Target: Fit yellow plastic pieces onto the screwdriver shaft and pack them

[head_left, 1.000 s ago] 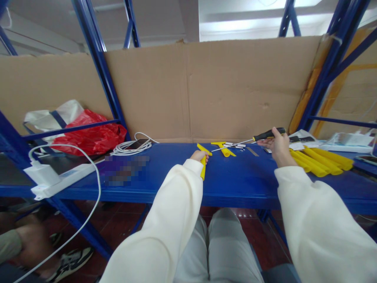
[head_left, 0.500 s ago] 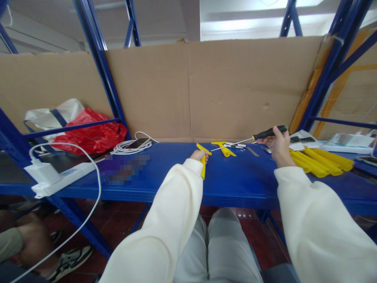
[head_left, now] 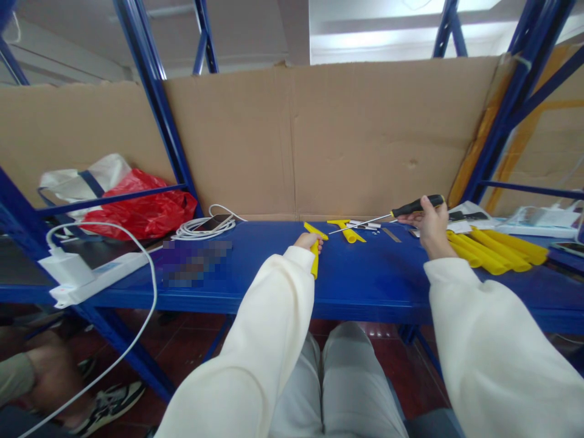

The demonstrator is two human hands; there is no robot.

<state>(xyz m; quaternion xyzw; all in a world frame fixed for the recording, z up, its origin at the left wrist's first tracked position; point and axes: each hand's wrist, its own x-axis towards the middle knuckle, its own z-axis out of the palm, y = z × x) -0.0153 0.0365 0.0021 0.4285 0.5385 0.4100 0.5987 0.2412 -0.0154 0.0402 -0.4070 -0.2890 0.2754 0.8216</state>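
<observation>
My left hand is closed around the handle of a yellow plastic scraper-like tool, whose wider head points up and away. My right hand grips a long screwdriver by its black and yellow handle. The thin metal shaft slopes down to the left, and its tip sits close to the right end of the yellow tool's head, seemingly just apart from it. Another yellow tool of the same shape lies on the blue table, behind the shaft. Small white pieces and a flat metal strip lie beside it.
Several yellow tubes lie at the right. On the left are a coiled white cable, a power strip with a hanging cord, and a red bag. A cardboard panel stands behind. A seated person's leg shows lower left.
The screwdriver's tip has drawn back slightly to the right, off the end of the yellow tool's head. My left hand stays in nearly the same place.
</observation>
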